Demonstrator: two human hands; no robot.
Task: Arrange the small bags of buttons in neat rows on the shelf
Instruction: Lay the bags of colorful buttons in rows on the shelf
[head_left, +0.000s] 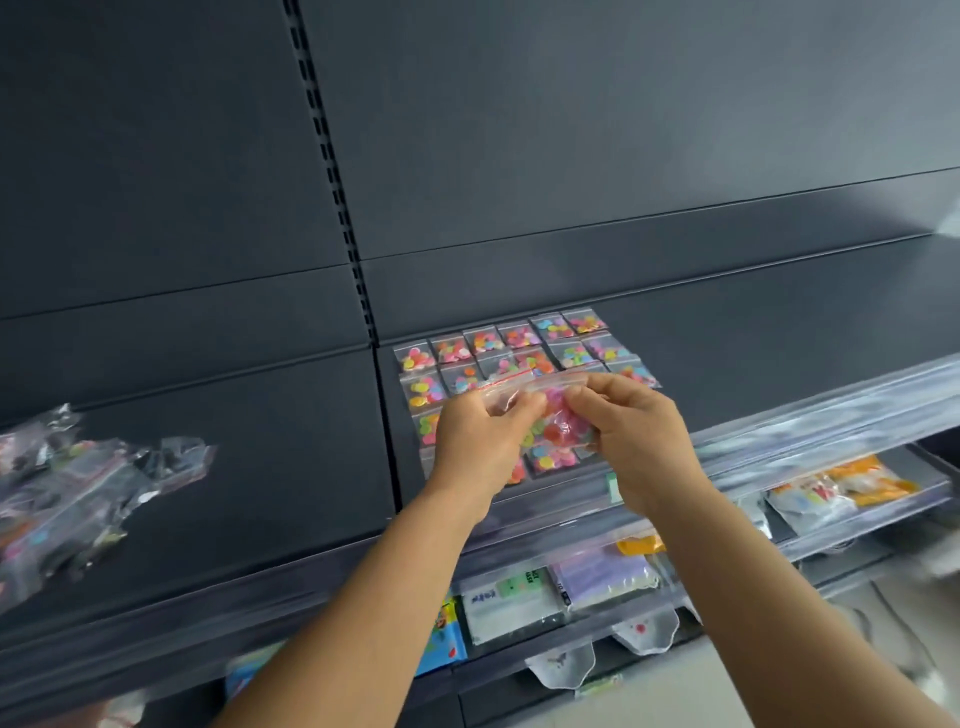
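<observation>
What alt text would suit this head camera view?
Both hands, left hand and right hand, hold a clear bag of buttons over neat rows of button bags on a dark shelf.

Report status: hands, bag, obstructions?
Left hand and right hand both pinch one clear zip bag of pink buttons above the laid rows of button bags. Nothing in the way.

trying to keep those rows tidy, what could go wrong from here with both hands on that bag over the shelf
1. Both the left hand and right hand hold the bag right above the laid rows; lowering it carelessly could nudge them askew.
2. The loose pile of bags lies near the shelf's front edge and might slide off.
</observation>
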